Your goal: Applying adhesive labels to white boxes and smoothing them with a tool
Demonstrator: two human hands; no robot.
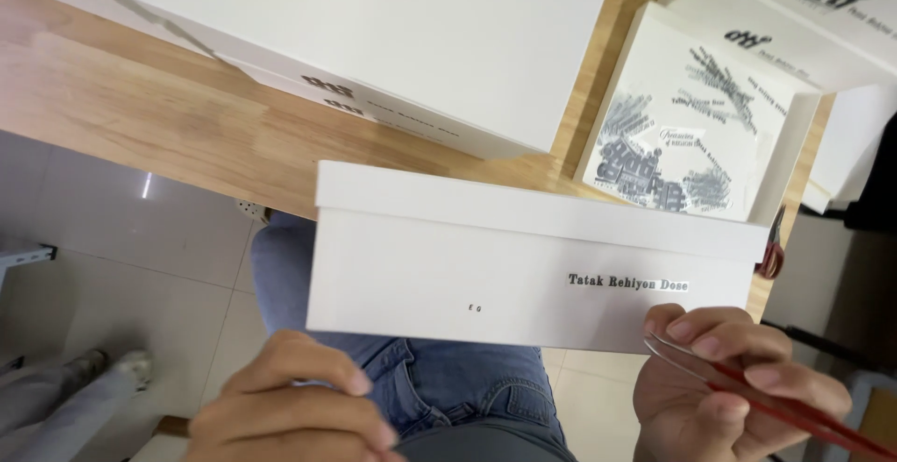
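The white box bears lettering on its front. The right hand pinches red tweezers; the left hand is curled, apparently empty. Sticker sheet remains part-filled.

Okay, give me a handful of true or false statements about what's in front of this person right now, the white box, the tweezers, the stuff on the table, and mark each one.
1. The right hand holds red-handled tweezers. True.
2. The white box held up in front of the person has its lid off. False: the lid sits closed on it.
3. The left hand holds scissors. False: no tool shows in it; it is at the lower edge of the box.
4. An open tray with sheets of small printed stickers lies on the wooden table. True.
5. The person wears blue jeans. True.
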